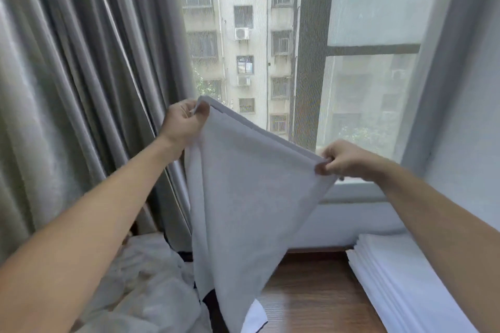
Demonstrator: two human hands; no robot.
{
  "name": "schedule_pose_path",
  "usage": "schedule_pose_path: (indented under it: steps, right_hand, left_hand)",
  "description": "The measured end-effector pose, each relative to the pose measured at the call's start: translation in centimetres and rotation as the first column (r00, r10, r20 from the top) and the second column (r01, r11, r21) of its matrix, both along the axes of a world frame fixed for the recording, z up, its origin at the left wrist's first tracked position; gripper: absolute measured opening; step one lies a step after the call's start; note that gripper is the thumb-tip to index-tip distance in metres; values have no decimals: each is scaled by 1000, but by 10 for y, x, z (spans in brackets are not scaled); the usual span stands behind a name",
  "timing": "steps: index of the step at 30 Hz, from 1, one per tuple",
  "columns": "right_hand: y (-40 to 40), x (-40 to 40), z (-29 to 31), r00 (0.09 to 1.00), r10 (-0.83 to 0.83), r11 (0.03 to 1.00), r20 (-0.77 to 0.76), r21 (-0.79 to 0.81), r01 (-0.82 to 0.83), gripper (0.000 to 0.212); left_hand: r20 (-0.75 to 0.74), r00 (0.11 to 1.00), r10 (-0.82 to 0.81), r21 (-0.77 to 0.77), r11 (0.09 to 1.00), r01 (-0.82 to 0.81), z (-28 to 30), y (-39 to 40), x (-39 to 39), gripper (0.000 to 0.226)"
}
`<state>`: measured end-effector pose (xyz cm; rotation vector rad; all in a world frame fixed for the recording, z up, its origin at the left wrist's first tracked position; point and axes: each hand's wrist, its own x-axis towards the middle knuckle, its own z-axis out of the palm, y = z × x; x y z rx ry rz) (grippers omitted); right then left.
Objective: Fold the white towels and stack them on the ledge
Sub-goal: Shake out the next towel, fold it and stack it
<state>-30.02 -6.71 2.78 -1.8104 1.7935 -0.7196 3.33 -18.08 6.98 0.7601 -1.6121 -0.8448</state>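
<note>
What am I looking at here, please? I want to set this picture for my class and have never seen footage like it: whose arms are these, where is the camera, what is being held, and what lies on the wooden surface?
No machine is involved: these are a person's bare arms, filmed by one wide-angle camera worn on the head, looking forward and down. The left hand and the right hand each pinch one end of the top edge of a white towel, holding it up in front of a window, so it hangs down doubled over. Low on the right, a stack of folded white towels lies on the wooden ledge. Low on the left is a heap of crumpled white cloth. Grey curtains hang on the left.
</note>
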Motion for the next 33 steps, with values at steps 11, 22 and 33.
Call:
schedule_pose_path:
  steps: [11,22,33]
  right_hand:
    - [-51,-20,52,741,-167,881,650,-239,408,16]
    - [-28,-51,92,759,-70,784,647,-434,443,14]
    - [92,-16,8,733,-133,859,667,-291,421,14]
  left_hand:
    - [307,912,272,4,958,-287,32,-44,17,35]
    - [-15,986,164,208,965,-157,63,-7,1,11]
    - [39,998,40,264,963,-49,-27,98,52,15]
